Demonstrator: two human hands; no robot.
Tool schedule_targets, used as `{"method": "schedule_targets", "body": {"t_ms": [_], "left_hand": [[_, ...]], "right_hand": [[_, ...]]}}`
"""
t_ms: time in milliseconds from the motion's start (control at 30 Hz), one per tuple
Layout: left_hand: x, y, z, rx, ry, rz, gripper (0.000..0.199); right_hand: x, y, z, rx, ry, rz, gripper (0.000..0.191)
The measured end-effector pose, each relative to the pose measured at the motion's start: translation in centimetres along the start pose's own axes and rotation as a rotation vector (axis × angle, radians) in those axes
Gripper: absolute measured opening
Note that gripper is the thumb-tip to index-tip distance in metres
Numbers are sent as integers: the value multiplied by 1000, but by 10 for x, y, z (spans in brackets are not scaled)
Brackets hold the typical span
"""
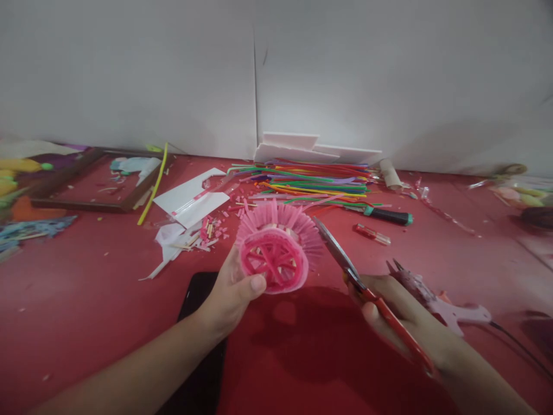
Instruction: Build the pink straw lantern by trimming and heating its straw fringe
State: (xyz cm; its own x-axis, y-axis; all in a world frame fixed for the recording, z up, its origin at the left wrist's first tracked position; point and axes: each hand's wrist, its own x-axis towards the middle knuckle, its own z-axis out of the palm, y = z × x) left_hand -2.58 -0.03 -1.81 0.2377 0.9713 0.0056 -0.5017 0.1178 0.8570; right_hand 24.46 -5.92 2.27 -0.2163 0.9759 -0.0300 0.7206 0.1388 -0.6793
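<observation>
My left hand (228, 297) is closed on the lower left rim of a round pink craft piece (298, 262), its thumb pressed on the front. The piece has a ring with crossed pink strips inside and a fringe of pink strips fanning out behind. In my right hand (400, 308) are scissors (339, 251) with grey blades and red handles. Their tips point up and left, close to the fringe's right edge. Whether they touch it I cannot tell.
Behind lie coloured pipe cleaners (311, 178), a black-handled tool (389, 215) and a red-and-clear handle (371, 234). A pink glue gun (462, 311) with a cord and pliers (400, 268) are at right. Left are a brown frame (73, 204), pink scraps (211, 230) and a black phone-like slab (201, 369).
</observation>
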Motion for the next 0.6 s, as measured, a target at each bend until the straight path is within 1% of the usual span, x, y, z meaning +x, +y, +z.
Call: {"method": "schedule_targets", "body": {"t_ms": [133,300,433,600], "left_hand": [[0,-2,-2,-12,-46,17,71],[0,-3,-2,-11,-54,9,71],[0,-2,-2,-2,-48,-1,74],[-1,3,1,-31,-95,-59,72]], "right_hand": [[-1,4,0,39,29,59,42],[0,8,2,95,-30,28,43],[1,6,3,152,-38,36,44],[4,0,0,192,-103,49,47]]}}
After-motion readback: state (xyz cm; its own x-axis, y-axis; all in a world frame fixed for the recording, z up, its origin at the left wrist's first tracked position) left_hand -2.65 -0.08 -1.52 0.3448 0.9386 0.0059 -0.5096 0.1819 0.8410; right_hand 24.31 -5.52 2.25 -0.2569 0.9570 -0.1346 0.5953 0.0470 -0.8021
